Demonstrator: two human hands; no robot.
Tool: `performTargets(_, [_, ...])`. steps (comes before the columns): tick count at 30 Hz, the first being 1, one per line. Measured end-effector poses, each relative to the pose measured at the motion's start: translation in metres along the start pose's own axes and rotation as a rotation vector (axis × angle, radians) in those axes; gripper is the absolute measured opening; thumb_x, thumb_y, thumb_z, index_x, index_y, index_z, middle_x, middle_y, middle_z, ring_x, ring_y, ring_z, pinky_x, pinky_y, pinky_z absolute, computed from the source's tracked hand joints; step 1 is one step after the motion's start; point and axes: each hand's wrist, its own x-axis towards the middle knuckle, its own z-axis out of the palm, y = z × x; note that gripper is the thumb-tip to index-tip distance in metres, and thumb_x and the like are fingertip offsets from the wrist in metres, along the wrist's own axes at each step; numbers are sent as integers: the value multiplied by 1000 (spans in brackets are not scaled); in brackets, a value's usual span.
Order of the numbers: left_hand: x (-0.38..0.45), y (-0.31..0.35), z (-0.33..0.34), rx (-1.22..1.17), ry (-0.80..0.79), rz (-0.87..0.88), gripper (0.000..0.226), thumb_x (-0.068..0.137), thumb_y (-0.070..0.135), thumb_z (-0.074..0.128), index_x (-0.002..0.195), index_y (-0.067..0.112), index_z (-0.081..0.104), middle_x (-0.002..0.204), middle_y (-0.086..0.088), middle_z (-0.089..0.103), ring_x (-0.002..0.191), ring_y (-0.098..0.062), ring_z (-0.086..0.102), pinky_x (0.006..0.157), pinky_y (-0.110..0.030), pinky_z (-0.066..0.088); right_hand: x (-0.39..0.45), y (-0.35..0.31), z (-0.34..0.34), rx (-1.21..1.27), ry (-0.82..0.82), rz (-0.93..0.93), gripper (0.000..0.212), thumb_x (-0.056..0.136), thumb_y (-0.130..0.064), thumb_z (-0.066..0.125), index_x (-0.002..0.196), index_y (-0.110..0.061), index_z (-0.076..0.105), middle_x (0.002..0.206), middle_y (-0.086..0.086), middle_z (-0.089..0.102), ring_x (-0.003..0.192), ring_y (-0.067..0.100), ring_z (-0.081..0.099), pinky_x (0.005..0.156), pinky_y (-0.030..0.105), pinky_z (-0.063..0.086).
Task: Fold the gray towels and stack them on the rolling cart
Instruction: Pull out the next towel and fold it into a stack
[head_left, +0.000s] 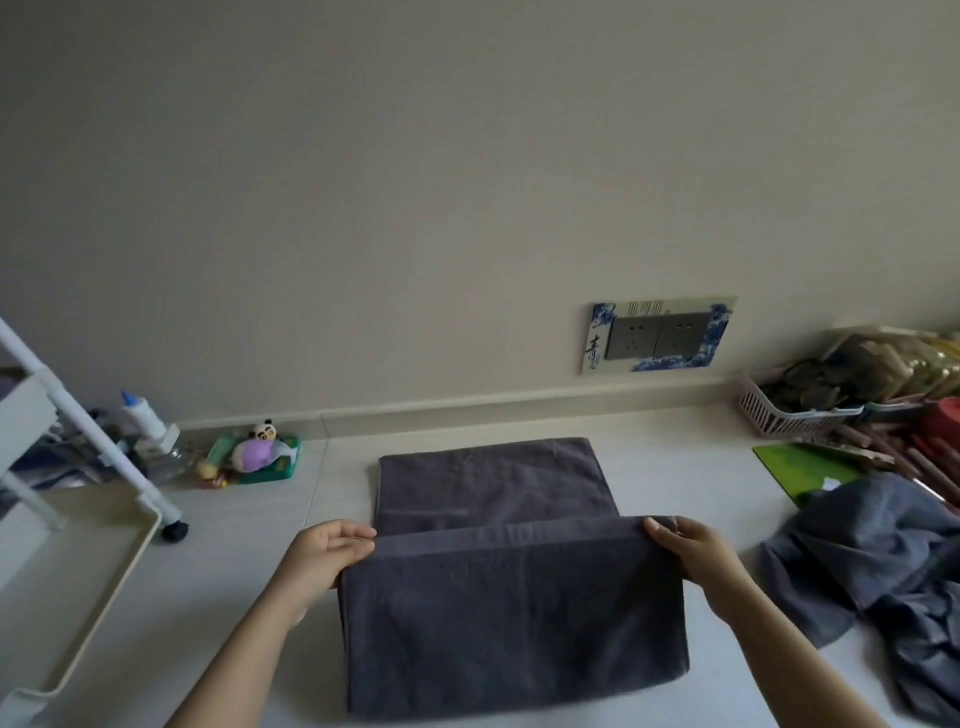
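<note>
— On the floor ahead: gray towel (493, 483), long axis running away from the person. Grip?
— Left hand (327, 556) and right hand (696, 561) each pinch a near-edge corner, lifted. Far edge lies straight ahead, equidistant.

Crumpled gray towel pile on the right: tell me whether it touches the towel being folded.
Apart. The head view shows bare floor between the crumpled pile and the folded towel's right edge.
</note>
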Motion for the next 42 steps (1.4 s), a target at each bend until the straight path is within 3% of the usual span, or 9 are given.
performTargets(5, [30,-2,25,-9,194,68,10,84,5,66,86,14,64,85,-1,66,83,-17,61,73,-24,45,36,7,19,6,114,18,17,87,-24,65,81,-9,69,76,10,64,75,22,56,68,32,43])
performTargets(9, [59,-37,47,26,202,-100,27,88,25,64,103,4,60,97,-8,64,95,-25,60,82,-34,45,58,23,38,-154,20,110,24,91,-34,58,93,-11,65,88,7,63,84,22,58,72,29,45])
performTargets(11, [63,-63,56,82,176,-186,34,86,35,65,99,3,62,95,-10,67,92,-28,63,77,-36,47,60,35,42,-275,2,150,30,90,-36,60,98,-7,63,94,9,65,90,26,60,77,31,46])
performTargets(15, [44,-79,62,174,211,-222,32,88,38,60,76,8,58,69,-7,59,70,-26,57,58,-31,37,53,45,37,-519,35,148,36,88,-44,60,87,-8,58,83,7,62,78,24,56,67,31,39])
performTargets(19, [26,-92,61,320,198,-174,33,94,35,51,74,9,58,70,-8,62,72,-29,59,61,-33,38,32,60,37,-781,23,127,33,91,-44,53,78,-15,44,81,6,58,72,24,49,63,32,35])
performTargets(26, [-7,-72,58,305,440,45,36,95,27,48,72,-1,49,62,-16,54,55,-22,47,51,-29,32,-2,50,39,-531,291,-27,28,93,-32,54,81,-7,53,67,3,57,67,27,51,59,34,34])
performTargets(33, [-23,-103,71,397,282,-127,31,97,34,44,77,10,48,64,0,50,63,-26,46,59,-33,34,-19,80,38,-604,219,118,27,92,-39,53,97,-13,55,84,6,59,83,29,56,68,31,38])
performTargets(38, [-31,-110,76,395,362,-55,30,97,25,43,72,10,41,63,-5,49,60,-29,46,57,-34,35,-22,88,40,-771,201,84,26,93,-34,52,90,-9,51,85,11,64,70,26,50,62,33,40])
performTargets(42, [-32,-117,77,401,400,-14,32,97,20,43,67,13,35,60,-8,48,58,-31,46,55,-35,34,-26,94,45,-748,270,53,20,95,-29,48,88,-10,44,81,11,60,67,29,49,60,35,38])
